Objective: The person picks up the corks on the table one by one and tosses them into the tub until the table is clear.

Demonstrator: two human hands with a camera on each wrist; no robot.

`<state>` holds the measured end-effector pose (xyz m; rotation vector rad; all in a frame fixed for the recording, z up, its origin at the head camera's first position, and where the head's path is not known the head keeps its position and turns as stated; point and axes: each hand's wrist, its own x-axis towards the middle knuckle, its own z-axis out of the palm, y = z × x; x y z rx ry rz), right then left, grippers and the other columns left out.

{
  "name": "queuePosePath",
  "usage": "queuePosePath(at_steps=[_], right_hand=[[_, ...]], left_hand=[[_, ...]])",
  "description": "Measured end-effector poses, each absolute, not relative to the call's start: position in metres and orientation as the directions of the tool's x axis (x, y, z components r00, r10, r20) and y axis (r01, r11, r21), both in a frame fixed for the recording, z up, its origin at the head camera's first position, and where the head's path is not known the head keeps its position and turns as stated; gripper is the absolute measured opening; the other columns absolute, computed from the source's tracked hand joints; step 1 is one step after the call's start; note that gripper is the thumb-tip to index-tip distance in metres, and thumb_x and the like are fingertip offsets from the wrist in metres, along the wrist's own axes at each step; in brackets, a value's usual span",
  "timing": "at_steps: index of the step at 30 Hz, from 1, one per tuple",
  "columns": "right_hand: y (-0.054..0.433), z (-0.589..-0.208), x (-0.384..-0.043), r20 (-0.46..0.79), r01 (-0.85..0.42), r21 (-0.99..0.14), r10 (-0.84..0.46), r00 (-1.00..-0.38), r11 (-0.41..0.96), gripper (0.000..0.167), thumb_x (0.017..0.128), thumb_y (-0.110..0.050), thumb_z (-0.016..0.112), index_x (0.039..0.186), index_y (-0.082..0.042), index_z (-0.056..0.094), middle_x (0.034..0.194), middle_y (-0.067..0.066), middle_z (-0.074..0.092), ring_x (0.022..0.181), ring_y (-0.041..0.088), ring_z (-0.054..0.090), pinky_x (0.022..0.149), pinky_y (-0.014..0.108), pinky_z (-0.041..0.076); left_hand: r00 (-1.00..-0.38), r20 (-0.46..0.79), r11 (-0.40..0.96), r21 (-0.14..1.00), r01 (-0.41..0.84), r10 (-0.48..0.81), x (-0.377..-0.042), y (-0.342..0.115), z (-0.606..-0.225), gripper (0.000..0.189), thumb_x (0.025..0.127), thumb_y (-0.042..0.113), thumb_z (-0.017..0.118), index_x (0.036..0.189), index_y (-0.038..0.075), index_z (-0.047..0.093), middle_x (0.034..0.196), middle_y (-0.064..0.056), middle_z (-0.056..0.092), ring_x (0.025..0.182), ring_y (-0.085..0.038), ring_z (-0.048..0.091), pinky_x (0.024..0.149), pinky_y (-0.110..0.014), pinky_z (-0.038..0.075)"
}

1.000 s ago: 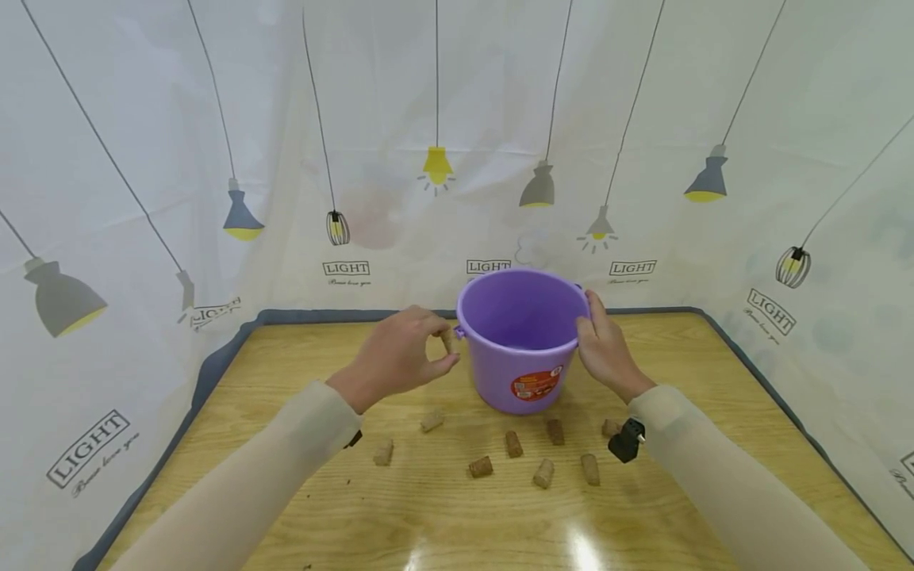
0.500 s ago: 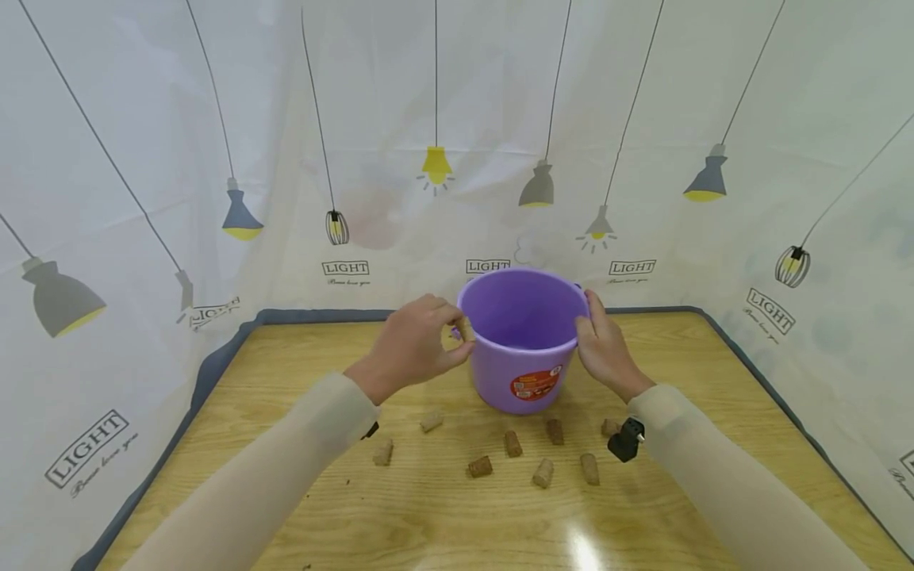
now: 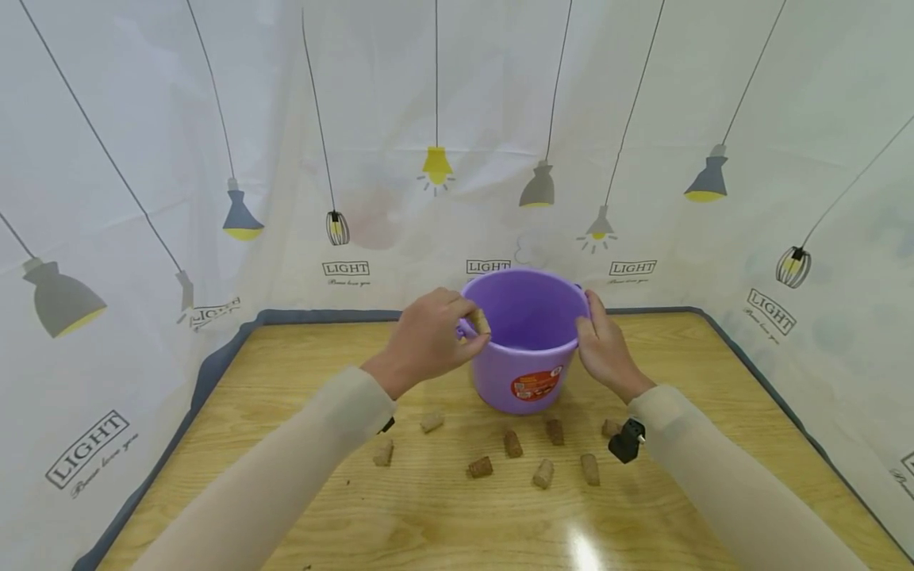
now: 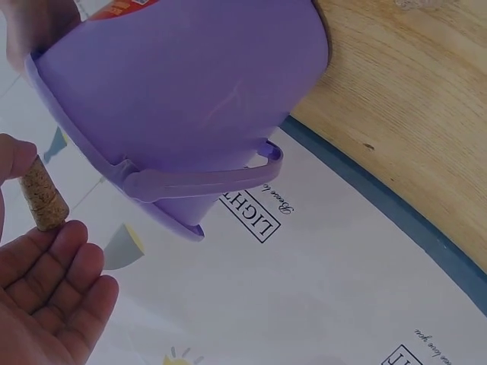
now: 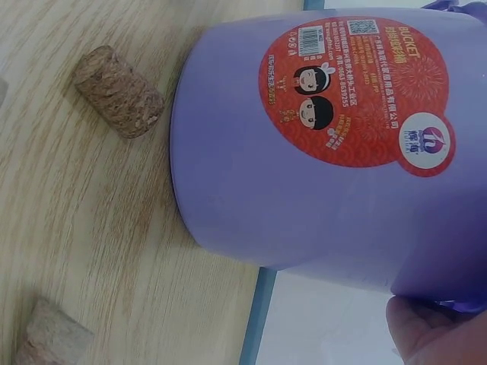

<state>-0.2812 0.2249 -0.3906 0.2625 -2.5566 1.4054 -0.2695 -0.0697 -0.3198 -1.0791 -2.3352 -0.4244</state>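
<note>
1. Left hand [image 3: 431,337] pinches cork [image 3: 481,321] mid-frame, shifted right to purple bucket's [image 3: 493,377] left edge; opening judged within reach.
2. Right hand [image 3: 607,349] grips bucket's right edge.
3. 8 loose corks [image 3: 543,473]: lower centre.

Looks like a makeshift, screened-off setting; cannot be placed further. Is closed in beyond and either side of left hand [image 3: 428,337] and right hand [image 3: 607,349] by pale sheeting [image 3: 485,103] printed with lamps [image 3: 437,163] and "LIGHT" lettering [image 3: 346,268]; has a wood-grain tabletop [image 3: 400,519] below them.
</note>
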Motion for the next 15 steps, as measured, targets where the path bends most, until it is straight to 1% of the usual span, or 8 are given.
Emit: queuePosePath(at_steps=[7,12,15], right_hand=[[0.225,-0.390,-0.281,0.259,-0.250,-0.808,-0.060,-0.964,0.534,0.065,0.109,-0.025,0.026,0.164,-0.003,0.002,0.167,0.024,0.018,0.153,0.042,0.020,0.124,0.057,0.018],[0.225,-0.390,-0.281,0.263,-0.254,-0.807,-0.061,-0.963,0.533,0.065,0.109,-0.025,0.026,0.164,-0.003,0.001,0.167,0.024,0.017,0.153,0.042,0.019,0.123,0.057,0.018],[0.225,-0.390,-0.281,0.264,-0.254,-0.805,-0.060,-0.963,0.536,0.065,0.109,-0.024,0.027,0.164,-0.002,0.001,0.167,0.024,0.017,0.153,0.043,0.019,0.123,0.057,0.018]], left_hand=[[-0.541,0.592,0.641,0.053,0.766,0.597,-0.270,-0.062,-0.317,0.016,0.084,0.028,0.083,0.087,0.015,0.074,0.084,0.002,0.072,0.080,-0.015,0.061,0.069,-0.026,0.052],[-0.533,0.590,0.642,0.032,0.766,0.607,-0.273,-0.055,-0.316,0.015,0.086,0.030,0.081,0.088,0.016,0.075,0.085,0.005,0.072,0.082,-0.016,0.062,0.072,-0.027,0.053],[-0.528,0.594,0.641,0.027,0.767,0.607,-0.274,-0.051,-0.316,0.016,0.087,0.031,0.080,0.087,0.016,0.075,0.084,0.006,0.071,0.081,-0.015,0.062,0.071,-0.027,0.053]])
